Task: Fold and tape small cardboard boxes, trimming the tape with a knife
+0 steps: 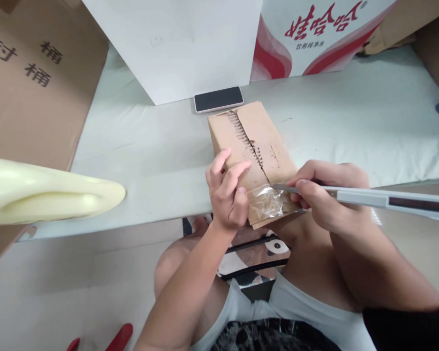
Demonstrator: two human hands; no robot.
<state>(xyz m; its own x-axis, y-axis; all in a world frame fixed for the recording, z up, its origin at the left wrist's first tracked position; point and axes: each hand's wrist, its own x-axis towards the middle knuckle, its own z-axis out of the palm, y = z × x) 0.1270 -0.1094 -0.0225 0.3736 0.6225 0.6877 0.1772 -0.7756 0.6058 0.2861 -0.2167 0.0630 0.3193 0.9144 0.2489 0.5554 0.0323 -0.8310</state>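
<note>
A small cardboard box (263, 131) lies at the front edge of the table, its top seam torn in a jagged line. Clear tape (269, 201) covers the near end of that seam. My left hand (229, 190) grips the box's left side, fingers curled over the top. In my right hand (325, 195) is a utility knife (369, 197), closed in the fingers with its handle pointing right. The blade tip touches or nearly touches the seam at the edge of the tape; I cannot tell how deep it sits.
A phone (218, 100) lies just behind the box. Beyond it stand a white carton (190, 44) and a red-and-white carton (314, 44). A big brown carton (40, 112) and a pale yellow object (51, 192) occupy the left. Below is the tiled floor (66, 282).
</note>
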